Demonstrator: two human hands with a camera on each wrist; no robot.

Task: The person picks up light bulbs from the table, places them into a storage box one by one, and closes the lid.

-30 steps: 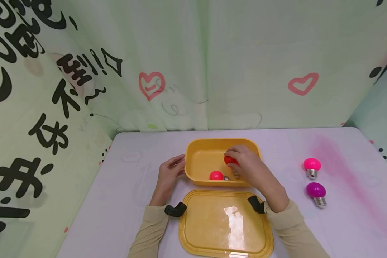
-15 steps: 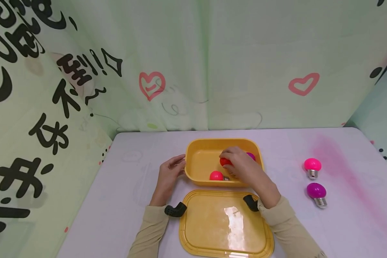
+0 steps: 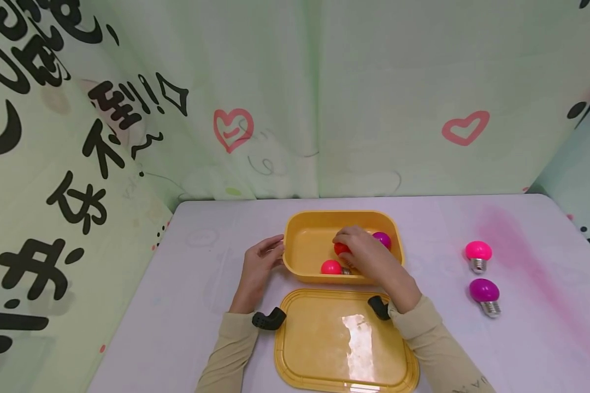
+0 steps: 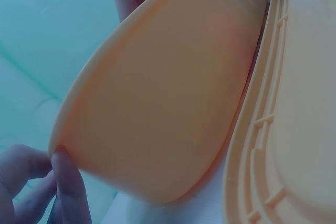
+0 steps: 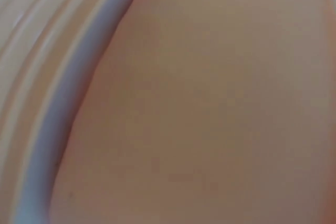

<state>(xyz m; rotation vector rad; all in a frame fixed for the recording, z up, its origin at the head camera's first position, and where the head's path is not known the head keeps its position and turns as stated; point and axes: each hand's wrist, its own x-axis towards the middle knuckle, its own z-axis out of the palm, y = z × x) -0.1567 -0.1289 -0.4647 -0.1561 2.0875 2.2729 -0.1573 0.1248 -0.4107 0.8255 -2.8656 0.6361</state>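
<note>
A yellow plastic box (image 3: 307, 232) stands on the table. At its left end my left hand (image 3: 259, 268) pinches the rim; the left wrist view shows the fingertips (image 4: 68, 182) at the box's edge. Inside the box, my right hand (image 3: 369, 254) holds a red toy light bulb (image 3: 341, 248) by its round top, its base hidden by the hand. A pink bulb (image 3: 331, 267) lies on its side at the box's front, and a purple bulb (image 3: 382, 239) shows behind my right hand. The right wrist view is filled by the box's outer wall (image 5: 199, 103).
A yellow lid (image 3: 319, 338) lies flat in front of the box, between my forearms. To the right on the table, another pink bulb (image 3: 478, 250) and another purple bulb (image 3: 484, 290) lie apart from the box. A printed curtain (image 3: 364, 82) hangs behind the table.
My right hand has moved slightly left and down inside the box with the red bulb. The purple bulb behind it has come into view. My left hand stays at the rim.
</note>
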